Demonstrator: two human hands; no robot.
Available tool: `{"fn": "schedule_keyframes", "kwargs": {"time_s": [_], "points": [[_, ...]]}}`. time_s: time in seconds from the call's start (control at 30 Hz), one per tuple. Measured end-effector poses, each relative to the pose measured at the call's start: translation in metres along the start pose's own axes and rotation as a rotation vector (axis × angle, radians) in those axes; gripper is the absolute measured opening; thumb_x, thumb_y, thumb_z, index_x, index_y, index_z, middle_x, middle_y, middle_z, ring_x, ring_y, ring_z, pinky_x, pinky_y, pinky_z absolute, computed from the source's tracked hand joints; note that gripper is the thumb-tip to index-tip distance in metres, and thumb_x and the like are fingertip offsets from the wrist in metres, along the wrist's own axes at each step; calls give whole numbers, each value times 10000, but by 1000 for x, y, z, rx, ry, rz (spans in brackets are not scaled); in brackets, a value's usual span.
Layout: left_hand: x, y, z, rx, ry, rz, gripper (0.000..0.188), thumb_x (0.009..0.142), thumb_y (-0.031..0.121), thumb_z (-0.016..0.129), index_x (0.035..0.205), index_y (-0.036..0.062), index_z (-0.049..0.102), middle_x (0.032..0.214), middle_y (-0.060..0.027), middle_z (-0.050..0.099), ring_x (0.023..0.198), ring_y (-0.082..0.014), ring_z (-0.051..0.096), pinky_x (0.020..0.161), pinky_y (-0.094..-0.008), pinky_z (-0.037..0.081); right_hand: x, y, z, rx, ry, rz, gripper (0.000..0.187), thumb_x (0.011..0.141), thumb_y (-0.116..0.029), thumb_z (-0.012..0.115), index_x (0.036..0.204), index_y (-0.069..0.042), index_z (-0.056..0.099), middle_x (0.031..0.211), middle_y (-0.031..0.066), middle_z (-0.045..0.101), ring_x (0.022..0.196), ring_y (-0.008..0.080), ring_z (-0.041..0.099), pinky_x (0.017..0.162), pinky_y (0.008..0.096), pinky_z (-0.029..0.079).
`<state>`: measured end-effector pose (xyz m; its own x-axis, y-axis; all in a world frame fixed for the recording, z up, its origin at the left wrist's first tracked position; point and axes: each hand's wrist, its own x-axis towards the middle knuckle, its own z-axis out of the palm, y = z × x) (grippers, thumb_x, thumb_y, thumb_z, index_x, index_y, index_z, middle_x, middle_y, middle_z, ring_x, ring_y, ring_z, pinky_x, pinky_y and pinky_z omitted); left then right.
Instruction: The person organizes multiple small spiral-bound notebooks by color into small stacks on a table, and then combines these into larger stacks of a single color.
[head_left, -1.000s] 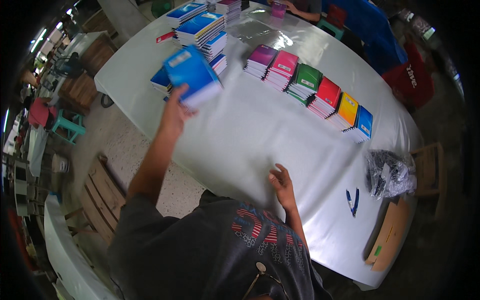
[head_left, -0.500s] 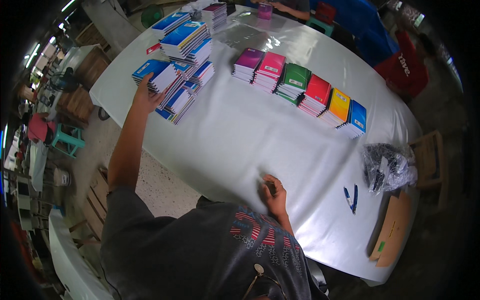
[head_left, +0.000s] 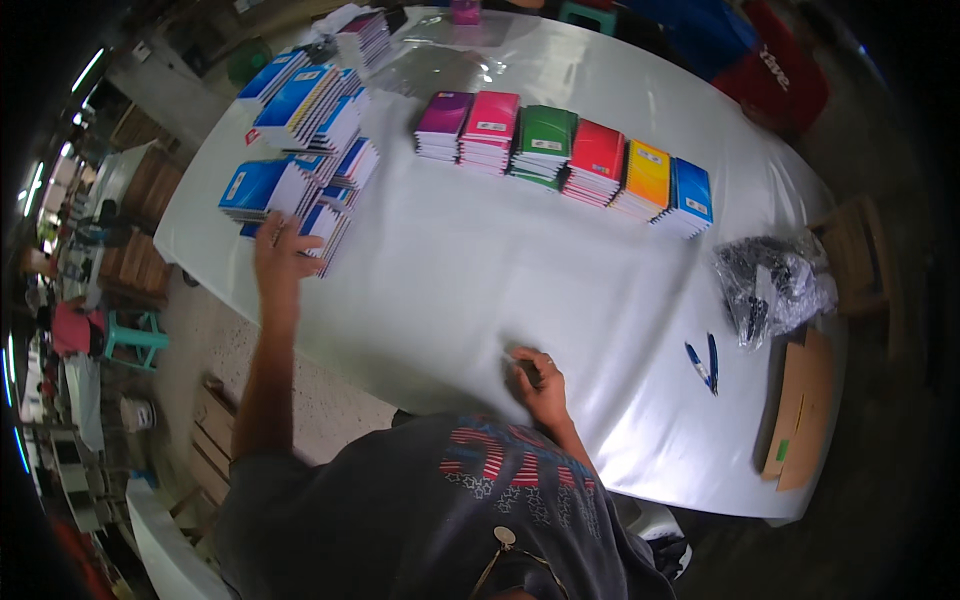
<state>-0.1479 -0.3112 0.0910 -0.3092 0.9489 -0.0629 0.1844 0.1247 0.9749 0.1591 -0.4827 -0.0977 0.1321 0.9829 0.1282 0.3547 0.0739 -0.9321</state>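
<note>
My left hand (head_left: 283, 255) is at the near side of a stack of blue spiral notebooks (head_left: 255, 188) on the left of the table, its fingers apart and slightly blurred. Whether the fingertips touch the stack I cannot tell. More notebooks (head_left: 330, 232) lie just beyond and beside the fingers, and a taller blue pile (head_left: 297, 98) rises behind. Close to my body, my right hand (head_left: 541, 388) rests by the table's near edge with loosely bent fingers, a gap at the thumb and nothing in it.
Across the white-covered table (head_left: 480, 270) runs a row of notebook stacks: purple (head_left: 442, 122), pink (head_left: 490, 128), green (head_left: 545, 138), red (head_left: 597, 158), yellow (head_left: 646, 174) and blue (head_left: 690, 192). At right lie two pens (head_left: 712, 362), a clear plastic bag (head_left: 768, 290) and brown cardboard (head_left: 803, 410).
My left hand has drawn back toward me from the side of the blue notebook stack. The view has shifted a little. My right hand stays near the table's edge.
</note>
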Motion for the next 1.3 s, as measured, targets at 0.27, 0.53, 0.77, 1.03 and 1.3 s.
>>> {"fn": "schedule_keyframes", "kwargs": {"time_s": [0.27,0.53,0.77,1.03,1.3], "points": [[75,-31,178,438,-349,680,384,811,211,625,1146,65,508,932,-93,646,774,-226,624,697,-336,482,3,-5,-9,8,-56,78,273,796,-41,581,1065,-87,573,1038,126,598,952,281,580,824,335,459],[279,-51,258,968,-156,197,634,698,427,689,1138,5,513,1144,-204,562,1084,-321,539,897,-382,444,1,11,-9,283,17,178,253,815,-4,551,1065,-39,577,1041,112,600,965,210,588,844,295,457],[343,-60,226,446,-299,19,434,645,256,769,984,29,620,890,-130,649,779,-268,626,707,-341,482,9,6,-12,394,19,201,184,873,-39,533,1048,-9,580,1032,64,605,955,125,560,851,265,435],[57,-1,234,-280,-554,515,342,828,228,610,1096,30,533,1041,-79,572,928,-168,542,869,-307,392,41,-12,-58,1083,41,589,593,884,-499,460,1242,-28,425,1175,130,521,1071,236,524,877,418,453],[13,-44,255,375,-948,1342,528,618,-23,575,1116,152,567,1158,-99,513,1160,-277,438,947,-444,351,47,10,-59,1390,181,663,420,822,-162,632,1172,2,467,1053,114,594,934,220,612,844,353,509]]}}
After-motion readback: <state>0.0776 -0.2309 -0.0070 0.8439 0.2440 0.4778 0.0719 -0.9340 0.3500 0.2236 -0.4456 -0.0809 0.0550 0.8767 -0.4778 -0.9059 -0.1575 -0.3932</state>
